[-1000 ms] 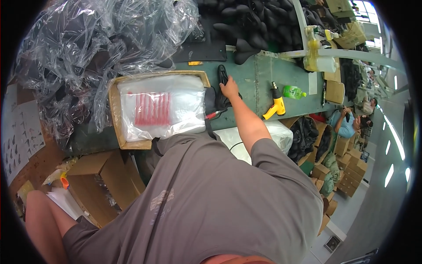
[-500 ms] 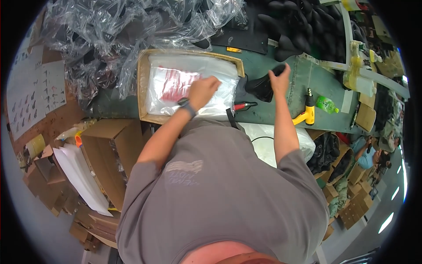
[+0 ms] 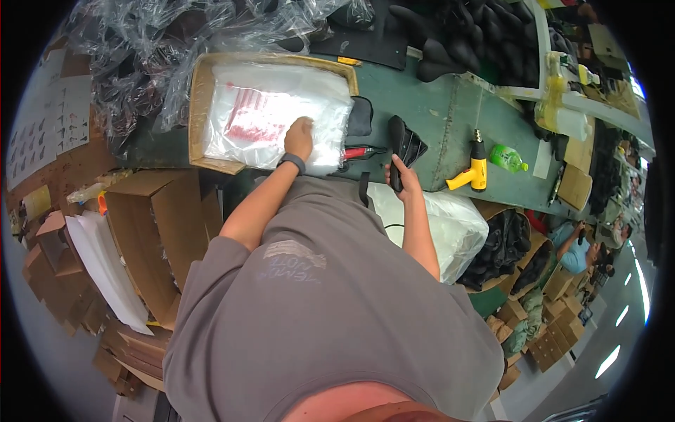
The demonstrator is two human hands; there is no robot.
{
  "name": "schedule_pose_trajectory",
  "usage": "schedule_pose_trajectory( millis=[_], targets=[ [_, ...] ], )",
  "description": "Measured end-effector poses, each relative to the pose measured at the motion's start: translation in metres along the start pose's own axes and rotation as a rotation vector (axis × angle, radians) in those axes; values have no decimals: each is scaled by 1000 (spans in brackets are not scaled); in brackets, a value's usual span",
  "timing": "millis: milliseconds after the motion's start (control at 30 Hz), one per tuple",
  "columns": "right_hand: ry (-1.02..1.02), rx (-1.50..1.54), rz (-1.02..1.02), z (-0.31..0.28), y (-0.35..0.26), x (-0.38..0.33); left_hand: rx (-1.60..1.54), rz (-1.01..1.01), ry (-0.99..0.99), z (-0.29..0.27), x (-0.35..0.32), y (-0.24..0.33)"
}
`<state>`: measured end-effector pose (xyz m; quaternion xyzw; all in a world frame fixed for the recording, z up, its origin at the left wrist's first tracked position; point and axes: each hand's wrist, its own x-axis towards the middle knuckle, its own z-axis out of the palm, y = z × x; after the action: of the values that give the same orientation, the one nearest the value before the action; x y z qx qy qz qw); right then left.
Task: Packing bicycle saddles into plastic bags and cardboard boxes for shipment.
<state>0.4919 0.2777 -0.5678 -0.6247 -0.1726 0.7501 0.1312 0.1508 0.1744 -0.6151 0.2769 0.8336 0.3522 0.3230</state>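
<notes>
Saddle (image 3: pixel 408 144): black and narrow, in your right hand (image 3: pixel 410 181), held over the green worktop (image 3: pixel 439 130) between the carton (image 3: pixel 196 116) and the yellow heat gun (image 3: pixel 477 170).
Right-hand grip: your fingers and thumb are closed around the slim end nearest you; the rest of the saddle points away from your body.
Left hand (image 3: pixel 299 139): resting on the clear bags (image 3: pixel 320 91), just beside their red print, with your fingers bent. Glare off the film hides the fingertips, so there is no telling whether you have a layer pinched.
Bag stack: lying flat in the carton, and no bag is lifted clear of it.
Step in hand: by my reading, you are working at the top bag with the left hand while the right carries the saddle.
Next move at the bags: I judge that a lift here calls for a pinch on one layer only, with the saddle held away from the loose film.
Red-and-black tool (image 3: pixel 360 152): on the worktop just beside the bags, between your two hands; mind it if you bring them together.
Heat gun: lying to the right of the saddle, near the green bottle (image 3: pixel 508 158), in neither hand.
</notes>
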Motion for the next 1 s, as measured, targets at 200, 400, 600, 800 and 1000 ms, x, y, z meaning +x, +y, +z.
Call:
schedule_pose_trajectory(
  millis=[200,400,600,800,1000],
  targets=[
    [-37,-251,-556,86,2,-96,-480,-165,-1,-46,-3,11],
    [-467,-291,-394,186,-7,-89,-667,-33,-198,-82,-28,16],
    [-568,-145,42,288,-4,-68,-891,-322,-350,-169,-62,30],
    [-597,371,212,288,6,-100,-1927,-90,-96,-333,-78,-10],
    [-620,-1088,-806,355,-1,-182,-1191,-183,-34,-391,-85,-13]
  ],
)
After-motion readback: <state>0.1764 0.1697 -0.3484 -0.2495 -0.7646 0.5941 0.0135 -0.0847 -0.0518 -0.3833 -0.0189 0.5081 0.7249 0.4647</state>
